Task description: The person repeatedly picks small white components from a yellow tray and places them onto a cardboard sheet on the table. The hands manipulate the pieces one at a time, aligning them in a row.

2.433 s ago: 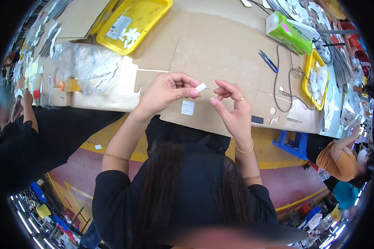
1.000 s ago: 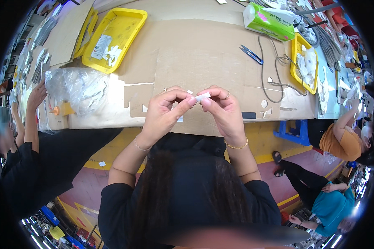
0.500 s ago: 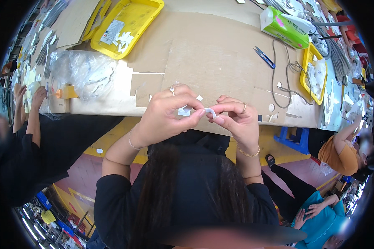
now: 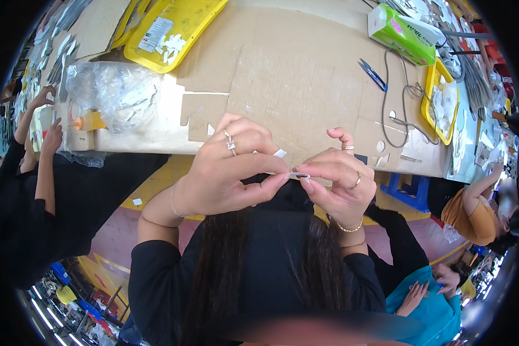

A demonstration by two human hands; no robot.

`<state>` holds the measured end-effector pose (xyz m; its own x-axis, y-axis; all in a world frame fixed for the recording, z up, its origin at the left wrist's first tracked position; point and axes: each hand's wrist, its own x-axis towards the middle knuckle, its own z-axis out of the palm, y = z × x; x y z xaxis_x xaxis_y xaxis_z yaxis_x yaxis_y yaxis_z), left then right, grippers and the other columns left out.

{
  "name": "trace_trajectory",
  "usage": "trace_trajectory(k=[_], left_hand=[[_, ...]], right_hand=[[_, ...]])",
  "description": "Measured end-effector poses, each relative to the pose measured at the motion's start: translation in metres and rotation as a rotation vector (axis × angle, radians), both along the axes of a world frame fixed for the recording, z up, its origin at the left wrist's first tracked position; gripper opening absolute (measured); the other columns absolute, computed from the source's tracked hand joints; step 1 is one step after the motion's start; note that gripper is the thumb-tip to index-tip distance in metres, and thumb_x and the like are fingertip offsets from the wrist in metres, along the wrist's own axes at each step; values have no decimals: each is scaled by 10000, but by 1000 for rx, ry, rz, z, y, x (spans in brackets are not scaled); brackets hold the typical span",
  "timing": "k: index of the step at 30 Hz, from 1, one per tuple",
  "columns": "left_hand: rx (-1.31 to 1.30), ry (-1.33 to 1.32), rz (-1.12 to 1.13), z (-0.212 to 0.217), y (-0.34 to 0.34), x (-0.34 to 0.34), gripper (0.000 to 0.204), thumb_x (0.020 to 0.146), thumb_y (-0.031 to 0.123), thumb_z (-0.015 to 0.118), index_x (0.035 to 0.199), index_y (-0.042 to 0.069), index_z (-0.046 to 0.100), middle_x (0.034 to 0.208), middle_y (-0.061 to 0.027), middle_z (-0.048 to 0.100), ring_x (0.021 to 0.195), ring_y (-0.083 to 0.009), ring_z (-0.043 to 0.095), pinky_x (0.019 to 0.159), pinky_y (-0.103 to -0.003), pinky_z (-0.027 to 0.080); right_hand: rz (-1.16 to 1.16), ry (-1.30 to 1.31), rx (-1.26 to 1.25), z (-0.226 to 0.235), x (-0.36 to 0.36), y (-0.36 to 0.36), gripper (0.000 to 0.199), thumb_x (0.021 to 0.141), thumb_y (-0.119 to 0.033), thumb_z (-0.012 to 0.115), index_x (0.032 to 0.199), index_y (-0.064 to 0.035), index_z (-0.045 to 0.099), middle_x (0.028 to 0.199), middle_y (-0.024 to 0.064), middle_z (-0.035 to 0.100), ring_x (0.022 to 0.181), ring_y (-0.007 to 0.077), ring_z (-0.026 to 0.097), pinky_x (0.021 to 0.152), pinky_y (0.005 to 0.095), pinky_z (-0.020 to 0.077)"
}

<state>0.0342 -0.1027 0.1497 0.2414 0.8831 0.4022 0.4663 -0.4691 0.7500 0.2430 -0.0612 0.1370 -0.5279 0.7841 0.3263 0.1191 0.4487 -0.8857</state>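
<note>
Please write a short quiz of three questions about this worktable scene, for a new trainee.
1. True or false: both hands pinch one small white piece between their fingertips.
2. Which hand wears a ring with a square stone? A) left hand B) right hand
3. Fill in: the blue-handled snips lie on the cardboard sheet just below the green ____.

Key
1. True.
2. A.
3. Tissue box.
</note>
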Motion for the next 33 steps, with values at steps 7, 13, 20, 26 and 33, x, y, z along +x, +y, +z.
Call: trace_trajectory(k=[7,13,20,26,33], left_hand=[[31,-5,-23,5,-1,0,208,640,64,792,798,119,669,799,17,597,798,-175,578,723,-317,382],[30,4,-28,7,-1,0,214,633,60,796,793,117,667,793,16,597,796,-174,580,719,-319,379],[27,-2,-25,5,-1,0,214,633,55,796,793,113,667,794,16,598,802,-174,582,722,-319,379],[-79,-95,-55,1,0,0,161,673,46,763,786,98,661,775,-3,603,774,-181,582,732,-307,391],[-544,-509,-15,-10,-4,-2,37,777,7,672,782,8,635,797,-68,597,792,-147,552,722,-271,415]], right_hand=[[-3,31,31,6,-2,-2,147,685,-51,793,791,-130,728,722,-29,684,637,90,641,960,403,330],[13,41,21,6,-1,-2,123,705,-56,777,797,-122,730,719,-15,686,639,99,649,976,422,319],[43,50,4,5,1,-1,97,709,-47,766,782,-88,716,722,29,696,629,119,650,1003,467,314],[86,100,-120,0,2,1,70,773,-56,723,830,-96,730,737,15,699,656,105,653,980,424,323],[10,160,-372,-5,2,2,162,909,-133,586,890,-58,728,754,36,702,737,119,657,978,405,323]])
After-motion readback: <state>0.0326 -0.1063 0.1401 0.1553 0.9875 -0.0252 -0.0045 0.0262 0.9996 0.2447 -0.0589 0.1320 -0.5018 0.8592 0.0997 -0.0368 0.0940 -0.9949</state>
